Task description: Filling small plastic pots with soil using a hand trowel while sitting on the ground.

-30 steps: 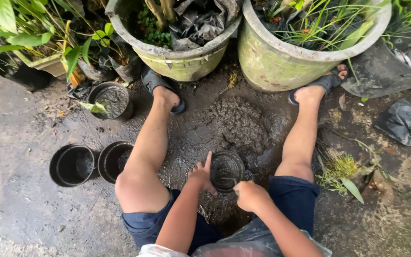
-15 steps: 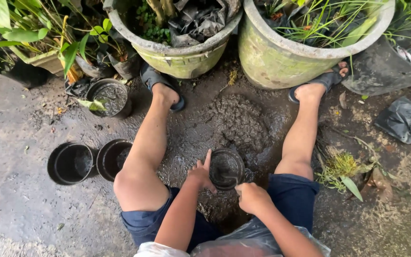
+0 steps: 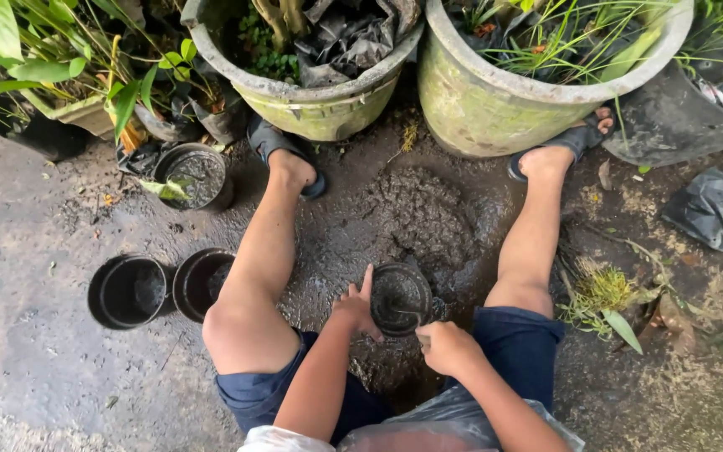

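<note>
I sit on the ground with my legs spread, and a small black plastic pot [image 3: 399, 295] stands between my knees. My left hand [image 3: 355, 306] grips the pot's left rim, thumb raised along its edge. My right hand [image 3: 445, 346] is curled into a fist at the pot's lower right edge; what it holds, if anything, is hidden. A mound of dark wet soil [image 3: 422, 213] lies just beyond the pot, between my sandalled feet.
Two empty black pots [image 3: 127, 291] [image 3: 200, 283] stand left of my left leg. A soil-filled pot with a seedling [image 3: 194, 176] sits farther back. Two large mossy planters [image 3: 320, 100] [image 3: 504, 100] line the far side. At the right lie a grass clump [image 3: 600, 293] and a black plastic bag [image 3: 717, 209].
Both hands stay at the small pot. My right fist has shifted slightly along its lower right edge; the view has barely moved.
</note>
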